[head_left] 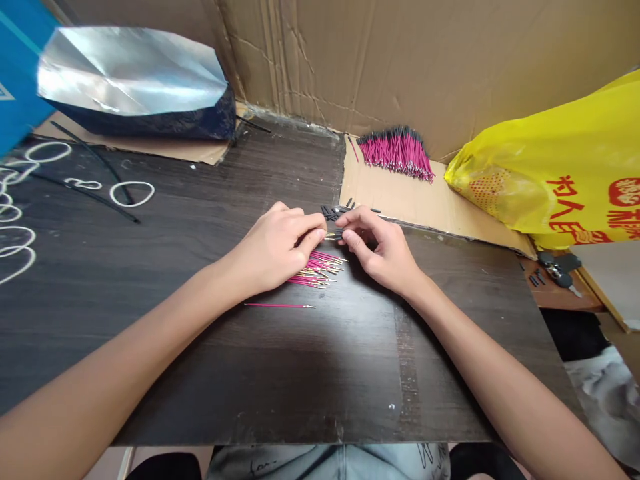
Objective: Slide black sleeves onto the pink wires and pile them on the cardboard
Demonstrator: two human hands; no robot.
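My left hand (277, 245) pinches a thin pink wire with a gold pin tip (330, 235), pointing right. My right hand (381, 250) holds a small black sleeve (339, 233) at that tip, fingertips of both hands nearly touching. Under my hands lies a loose bunch of pink wires with gold tips (316, 269). One single pink wire (280, 305) lies apart, nearer to me. A few loose black sleeves (334, 211) sit just beyond my fingers on the dark wooden board (300, 373).
A finished pile of pink wires with black ends (396, 151) lies on cardboard (400, 197) at the back. A yellow plastic bag (555, 167) fills the right, a silver foil bag (130, 80) the back left. White rubber bands (131, 194) and black cable ties (95, 193) lie left. Keys (557, 267) rest right.
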